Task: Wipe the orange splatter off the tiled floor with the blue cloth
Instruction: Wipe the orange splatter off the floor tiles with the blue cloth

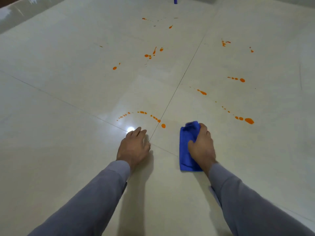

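Orange splatter point(249, 120) dots the cream tiled floor point(68, 82) in several trails ahead of me, the nearest drop point(163, 125) lying just beyond and between my hands. The blue cloth point(187, 145) lies folded on the floor. My right hand point(202, 147) rests on top of it, with fingers curled round its bunched far end. My left hand point(134, 145) lies on the bare tile to the left, fingers relaxed and holding nothing.
Dark grout lines point(179, 86) cross the floor near my left hand. A pale wall base point(20, 16) runs along the far left. A small blue object point(175, 0) stands at the top edge. A lamp glare point(130, 128) shines by my left fingertips.
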